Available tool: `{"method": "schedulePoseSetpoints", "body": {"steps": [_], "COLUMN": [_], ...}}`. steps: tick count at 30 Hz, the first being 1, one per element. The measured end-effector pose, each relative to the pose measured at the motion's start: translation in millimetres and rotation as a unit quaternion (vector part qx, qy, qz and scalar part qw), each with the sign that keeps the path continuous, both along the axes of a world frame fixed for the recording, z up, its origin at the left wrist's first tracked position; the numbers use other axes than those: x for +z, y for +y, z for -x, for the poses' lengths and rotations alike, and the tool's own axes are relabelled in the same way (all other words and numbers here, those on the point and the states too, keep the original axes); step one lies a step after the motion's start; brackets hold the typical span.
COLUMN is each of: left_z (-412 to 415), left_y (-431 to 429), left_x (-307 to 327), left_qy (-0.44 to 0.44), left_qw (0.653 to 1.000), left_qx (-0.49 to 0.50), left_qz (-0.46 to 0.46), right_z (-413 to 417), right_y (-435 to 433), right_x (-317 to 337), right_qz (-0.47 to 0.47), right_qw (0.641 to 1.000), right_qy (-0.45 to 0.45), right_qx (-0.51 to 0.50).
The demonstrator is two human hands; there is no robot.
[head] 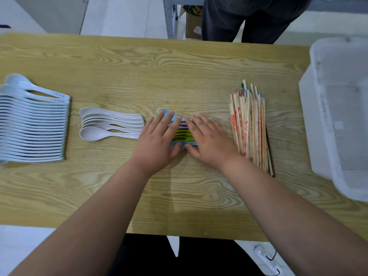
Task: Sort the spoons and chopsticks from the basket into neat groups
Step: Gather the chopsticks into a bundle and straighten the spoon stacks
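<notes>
A small group of coloured spoons [183, 135], blue, purple and yellow-green, lies at the table's middle. My left hand [157, 140] and my right hand [209, 138] lie flat on it with straight fingers, pressing from either side and hiding most of it. To the left sit several pale pink spoons [111, 126] in a neat row. A long row of white spoons [33, 124] fills the far left. A bundle of wooden chopsticks [251, 126], some in red-printed wrappers, lies to the right of my right hand.
The white plastic basket [338, 116] stands at the table's right edge. A person in dark trousers [249, 18] stands behind the wooden table [179, 66]. A cardboard box [193, 24] is on the floor beyond.
</notes>
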State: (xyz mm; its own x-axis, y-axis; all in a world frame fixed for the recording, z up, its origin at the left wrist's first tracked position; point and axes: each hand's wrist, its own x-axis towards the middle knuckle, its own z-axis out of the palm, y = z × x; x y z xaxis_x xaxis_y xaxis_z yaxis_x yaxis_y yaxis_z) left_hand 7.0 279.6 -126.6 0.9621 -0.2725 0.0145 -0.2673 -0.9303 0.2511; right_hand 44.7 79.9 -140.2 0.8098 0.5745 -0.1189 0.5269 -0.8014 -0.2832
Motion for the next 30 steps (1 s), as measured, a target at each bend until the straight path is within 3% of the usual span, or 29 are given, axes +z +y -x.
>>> {"method": "schedulePoseSetpoints", "body": {"steps": [14, 19, 26, 28, 30], "left_z": [15, 15, -19, -26, -28], "left_y": [103, 147, 210, 219, 224], "left_x": [6, 5, -6, -12, -17], "left_qy": [0.017, -0.035, 0.045, 0.042, 0.022], "left_qw": [0.998, 0.999, 0.999, 0.999, 0.999], "left_qx": [-0.036, -0.023, 0.022, -0.002, -0.012], "left_qz": [0.045, 0.031, -0.02, 0.006, 0.047], "right_z": [9, 16, 5, -1, -6], "right_y": [79, 118, 190, 201, 207], "right_x": [10, 12, -5, -14, -21], "right_qz": [-0.039, -0.074, -0.035, -0.018, -0.034], "right_qw": [0.996, 0.99, 0.998, 1.0, 0.999], "right_qy": [-0.075, -0.118, -0.047, -0.008, -0.029], "right_qx": [-0.028, 0.005, 0.004, -0.01, -0.015]}}
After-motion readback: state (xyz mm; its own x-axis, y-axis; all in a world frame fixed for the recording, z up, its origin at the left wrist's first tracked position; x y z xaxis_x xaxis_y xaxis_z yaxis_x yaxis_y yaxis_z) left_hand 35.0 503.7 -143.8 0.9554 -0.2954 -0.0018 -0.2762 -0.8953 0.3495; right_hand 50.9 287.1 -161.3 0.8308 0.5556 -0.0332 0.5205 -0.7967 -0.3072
